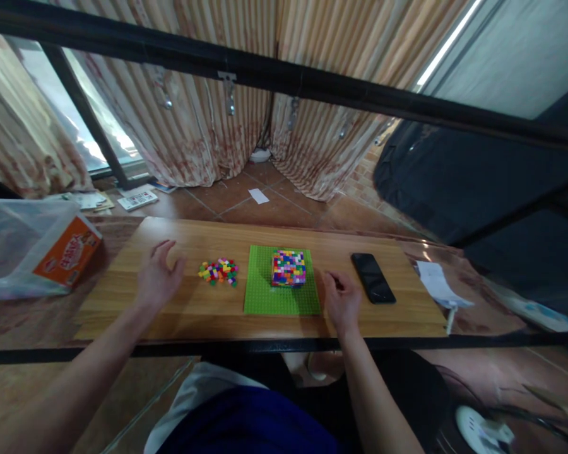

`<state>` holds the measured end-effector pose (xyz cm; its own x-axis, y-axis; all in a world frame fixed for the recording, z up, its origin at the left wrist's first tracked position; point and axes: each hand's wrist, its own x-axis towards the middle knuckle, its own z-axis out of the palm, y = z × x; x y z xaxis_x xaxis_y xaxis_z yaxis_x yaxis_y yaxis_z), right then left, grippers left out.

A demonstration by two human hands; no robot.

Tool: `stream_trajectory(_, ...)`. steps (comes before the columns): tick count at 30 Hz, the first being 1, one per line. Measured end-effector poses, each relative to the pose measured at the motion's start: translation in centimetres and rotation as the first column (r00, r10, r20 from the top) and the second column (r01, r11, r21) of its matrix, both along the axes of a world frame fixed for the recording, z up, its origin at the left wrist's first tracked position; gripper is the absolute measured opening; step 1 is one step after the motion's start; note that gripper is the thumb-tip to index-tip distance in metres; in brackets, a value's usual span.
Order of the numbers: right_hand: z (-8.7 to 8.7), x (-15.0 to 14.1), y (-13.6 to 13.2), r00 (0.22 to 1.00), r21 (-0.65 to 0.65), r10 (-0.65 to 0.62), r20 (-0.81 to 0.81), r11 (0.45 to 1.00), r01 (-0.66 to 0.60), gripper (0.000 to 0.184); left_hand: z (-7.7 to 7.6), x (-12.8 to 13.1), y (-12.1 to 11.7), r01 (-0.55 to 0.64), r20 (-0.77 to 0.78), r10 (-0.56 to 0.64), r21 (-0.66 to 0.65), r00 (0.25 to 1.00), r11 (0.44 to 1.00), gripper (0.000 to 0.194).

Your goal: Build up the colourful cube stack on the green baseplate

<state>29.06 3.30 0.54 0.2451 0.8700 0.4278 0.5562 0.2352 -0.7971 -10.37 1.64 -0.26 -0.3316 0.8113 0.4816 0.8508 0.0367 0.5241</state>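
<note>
A block-shaped build of many-coloured toy bricks [288, 269] stands on a green studded baseplate [258, 299] in the middle of the wooden board. To its left lies a loose pile of small coloured bricks [219, 271]. My left hand [159, 274] hovers left of that pile, thumb and fingers apart, holding nothing. At the baseplate's right edge is my right hand [343, 297], its fingers curled in. Whether anything sits inside that grip is hidden.
A black phone [373, 278] lies right of my right hand. At the left stands a clear plastic tub [19, 246] with an orange label. White paper [440, 284] lies at the right end. A dark metal bar [284, 69] crosses above the board.
</note>
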Motion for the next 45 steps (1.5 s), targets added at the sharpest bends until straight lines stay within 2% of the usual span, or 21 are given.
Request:
stream_trajectory(3, 2.1, -4.7, -1.8, 0.967, 0.048, 0.252, 0.030, 0.966, -0.253, 0.020, -0.7, -2.1, 2.4, 0.007, -0.078, -0.014, -0.082, 0.997, 0.997, 0.048)
stream_trajectory(4, 2.5, -6.6, -2.3, 0.938, 0.029, 0.341, 0.061, 0.939, -0.343, 0.019, -0.9, -2.2, 3.3, 0.013, -0.104, -0.024, -0.107, 0.994, 0.994, 0.049)
stream_trajectory(6, 2.5, -10.1, -3.2, 0.894, -0.025, 0.428, 0.131, 0.903, -0.428, 0.018, -1.3, -2.0, 5.1, 0.035, -0.157, -0.060, -0.160, 0.986, 0.987, 0.049)
stream_trajectory(8, 1.8, -12.9, -3.5, 0.870, -0.106, 0.445, 0.213, 0.895, -0.433, 0.018, -1.6, -1.5, 6.7, 0.011, -0.194, -0.049, -0.190, 0.980, 0.982, 0.048)
stream_trajectory(11, 0.8, -15.4, -3.4, 0.827, -0.256, 0.451, 0.336, 0.889, -0.380, 0.018, -2.1, -0.8, 8.0, -0.020, -0.238, -0.042, -0.251, 0.970, 0.968, 0.042)
stream_trajectory(14, 0.4, -16.7, -3.1, 0.778, -0.384, 0.472, 0.415, 0.866, -0.320, 0.016, -2.4, -0.6, 8.2, -0.017, -0.266, -0.054, -0.260, 0.962, 0.965, 0.038)
stream_trajectory(18, 0.5, -17.4, -2.7, 0.741, -0.459, 0.485, 0.465, 0.847, -0.266, 0.017, -2.5, -0.6, 8.0, -0.005, -0.270, -0.063, -0.247, 0.961, 0.969, 0.038)
stream_trajectory(22, 0.3, -17.5, -2.3, 0.753, -0.466, 0.470, 0.460, 0.850, -0.246, 0.015, -2.2, -0.4, 7.8, -0.013, -0.269, -0.057, -0.253, 0.962, 0.967, 0.038)
stream_trajectory(26, -0.3, -17.1, -2.0, 0.780, -0.417, 0.483, 0.398, 0.852, -0.316, 0.012, -2.0, -0.2, 7.7, -0.038, -0.270, -0.034, -0.260, 0.962, 0.965, 0.039)
stream_trajectory(29, -0.3, -16.4, -2.5, 0.816, -0.353, 0.510, 0.272, 0.842, -0.409, 0.012, -1.9, -0.2, 7.7, -0.042, -0.289, -0.039, -0.268, 0.956, 0.962, 0.040)
stream_trajectory(33, 0.7, -14.4, -3.8, 0.850, -0.211, 0.524, 0.052, 0.838, -0.503, 0.019, -1.9, -0.4, 7.8, -0.042, -0.304, -0.044, -0.271, 0.952, 0.962, 0.040)
stream_trajectory(35, 1.4, -12.6, -4.2, 0.881, -0.148, 0.473, -0.006, 0.871, -0.469, 0.022, -2.0, -0.5, 7.8, -0.046, -0.316, -0.047, -0.278, 0.948, 0.959, 0.040)
stream_trajectory(39, 2.6, -8.2, -3.3, 0.950, -0.092, 0.310, -0.029, 0.946, -0.311, 0.024, -2.0, -0.5, 7.9, -0.057, -0.355, -0.056, -0.298, 0.933, 0.953, 0.040)
stream_trajectory(42, 3.0, -5.4, -2.2, 0.977, -0.119, 0.211, 0.009, 0.971, -0.209, 0.025, -1.9, -0.5, 7.9, -0.068, -0.373, -0.054, -0.306, 0.926, 0.950, 0.040)
stream_trajectory(45, 2.8, -4.1, -1.6, 0.985, -0.152, 0.169, 0.043, 0.975, -0.160, 0.023, -1.9, -0.6, 8.0, -0.064, -0.379, -0.061, -0.307, 0.923, 0.950, 0.040)
